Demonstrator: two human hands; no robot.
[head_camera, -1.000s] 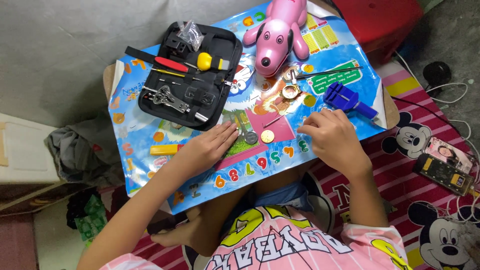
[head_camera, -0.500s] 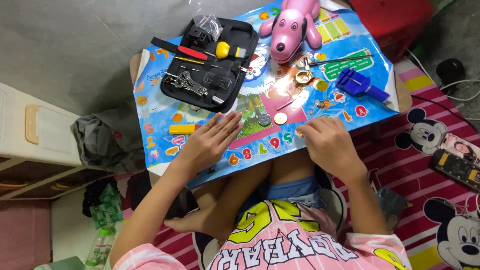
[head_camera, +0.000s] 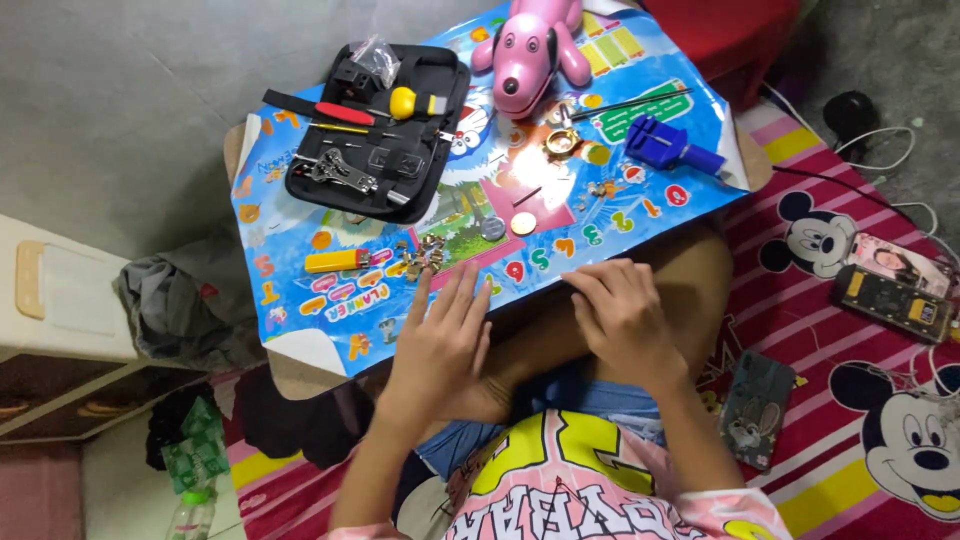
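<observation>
Resting flat and open on the near edge of the colourful plastic mat (head_camera: 300, 320), the left hand (head_camera: 440, 340) holds nothing. Its fingertips almost touch the little heap of shiny metal links (head_camera: 424, 256), just beyond them. The right hand (head_camera: 620, 315), loosely curled and empty, lies farther right.

On the counter (head_camera: 255, 150) before you lies a glossy blue chart sheet (head_camera: 640, 75) printed with coloured letters, numerals and cartoon figures. A small clear plastic bag (head_camera: 376, 56) sits at the top of the open black zip case (head_camera: 440, 100). On the floor mat to your right lie a rectangular photo card (head_camera: 888, 262) and a dark phone-like device (head_camera: 892, 304).
</observation>
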